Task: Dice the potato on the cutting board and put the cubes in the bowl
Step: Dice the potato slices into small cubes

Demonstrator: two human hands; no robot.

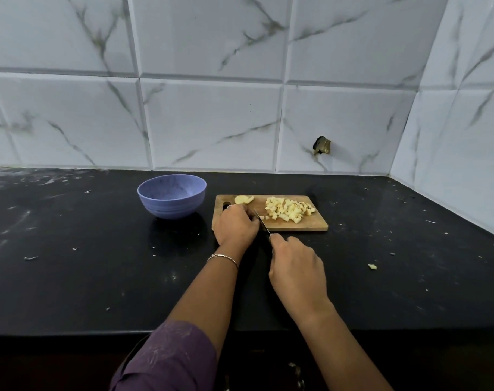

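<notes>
At frame centre, the rectangular wooden cutting board carries a pile of pale potato cubes on its right side. The left hand curls down over the board's left end, and I cannot tell what it holds. The right hand grips a thin-bladed knife. The round lavender plastic bowl stands left of the board.

Blue bowl, pale yellow cubes, black counter, grey-veined white tiles.
</notes>
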